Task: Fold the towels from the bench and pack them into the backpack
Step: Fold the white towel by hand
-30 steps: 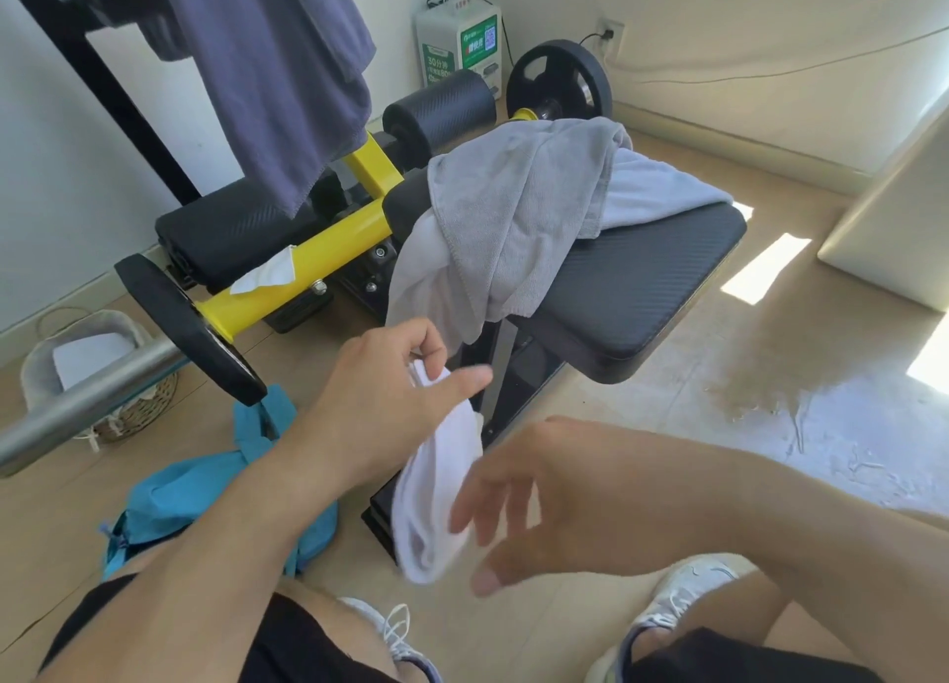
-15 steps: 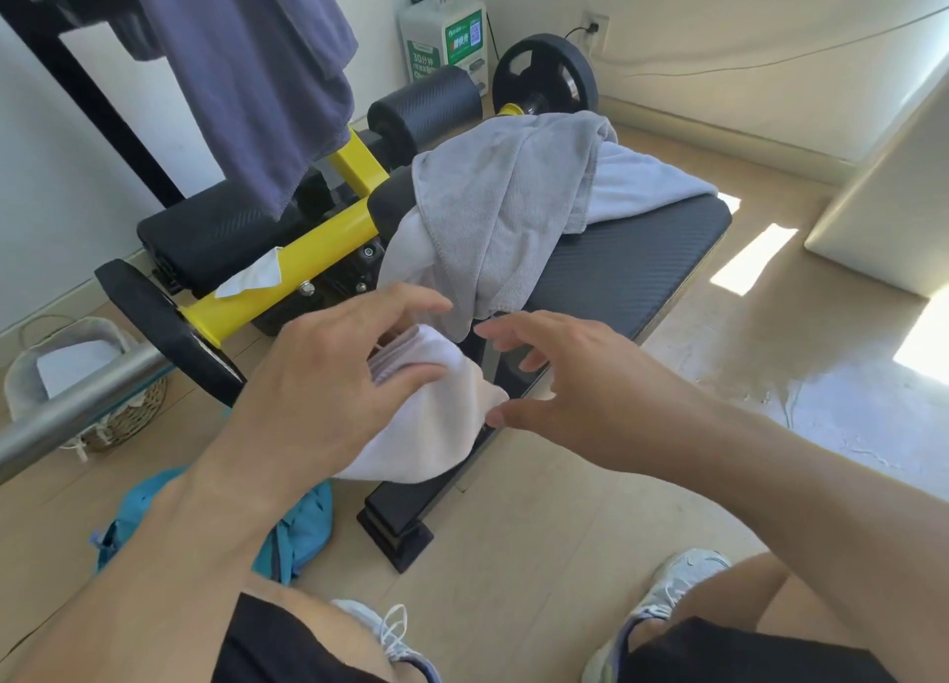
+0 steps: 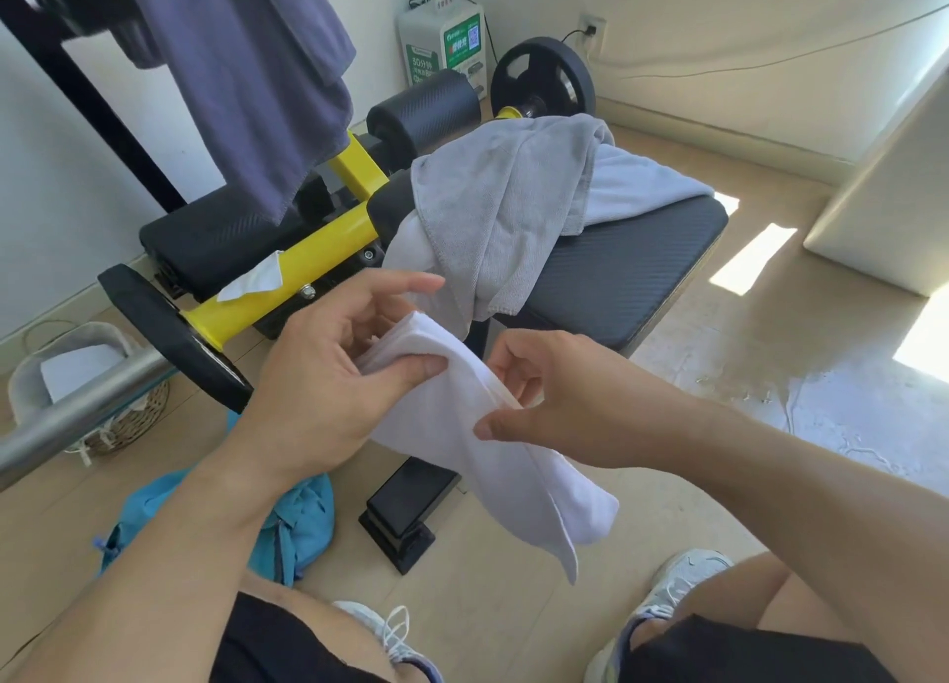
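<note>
The white towel (image 3: 462,415) hangs in the air between both hands, in front of the bench (image 3: 626,276) and above the floor, its loose lower end drooping toward the right shoe (image 3: 672,595). The left hand (image 3: 328,374) grips its upper end, thumb on top of the cloth and fingers curled beneath. The right hand (image 3: 560,400) pinches the towel's edge a little lower, thumb against curled fingers. A grey towel (image 3: 503,210) lies crumpled over the near end of the bench pad, part of it hanging down the side just behind the left hand's fingers. The blue backpack (image 3: 287,523) sits on the floor under the left forearm, beside the bench's black foot (image 3: 405,508). A yellow frame (image 3: 287,276) joins the bench to a black weight plate (image 3: 169,333) on a steel bar (image 3: 67,415). A wicker basket (image 3: 102,405) stands behind that bar. A dark shirt (image 3: 246,76) hangs above the frame, and a second plate (image 3: 544,81) stands near the wall.
</note>
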Demonstrator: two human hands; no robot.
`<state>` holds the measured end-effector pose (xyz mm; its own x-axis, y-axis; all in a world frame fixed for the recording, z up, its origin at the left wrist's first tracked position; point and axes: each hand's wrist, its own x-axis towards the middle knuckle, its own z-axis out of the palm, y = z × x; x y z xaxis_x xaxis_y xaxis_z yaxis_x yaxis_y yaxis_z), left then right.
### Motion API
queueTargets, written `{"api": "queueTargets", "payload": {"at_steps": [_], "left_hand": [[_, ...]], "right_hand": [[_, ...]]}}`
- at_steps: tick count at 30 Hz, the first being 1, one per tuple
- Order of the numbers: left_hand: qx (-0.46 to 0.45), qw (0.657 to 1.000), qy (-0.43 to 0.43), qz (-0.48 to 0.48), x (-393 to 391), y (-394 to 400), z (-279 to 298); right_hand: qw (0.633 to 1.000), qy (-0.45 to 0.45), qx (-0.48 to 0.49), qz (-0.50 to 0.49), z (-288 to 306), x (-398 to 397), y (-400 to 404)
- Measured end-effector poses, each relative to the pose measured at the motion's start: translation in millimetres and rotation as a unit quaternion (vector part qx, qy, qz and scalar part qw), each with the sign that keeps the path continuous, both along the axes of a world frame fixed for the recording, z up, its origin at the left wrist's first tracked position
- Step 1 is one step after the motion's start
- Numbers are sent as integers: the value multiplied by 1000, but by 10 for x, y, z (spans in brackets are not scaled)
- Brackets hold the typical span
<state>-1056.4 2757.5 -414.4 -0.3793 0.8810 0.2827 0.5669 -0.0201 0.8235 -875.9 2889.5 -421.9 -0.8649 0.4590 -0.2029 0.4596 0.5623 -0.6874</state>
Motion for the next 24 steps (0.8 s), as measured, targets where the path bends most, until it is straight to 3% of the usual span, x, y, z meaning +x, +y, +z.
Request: {"api": "queueTargets", "payload": {"at_steps": [6,13,18,21,24], "left_hand": [[63,997,-51,15,24,-11,39],[73,992,-41,99,-73,-13,32],[1,988,-48,147,-153,15,-6],[-52,988,-94,109,-142,59,-62],[-99,989,-81,68,-53,84,-148]], "right_hand": [[999,-25,26,16,-75,-34,-59],[999,-25,25,7,-85,-73,-59],[1000,1,15,-21,-78,-72,-12],[998,28,39,-28,-60,-42,25],[998,45,49,-15,-30,1,48]]}}
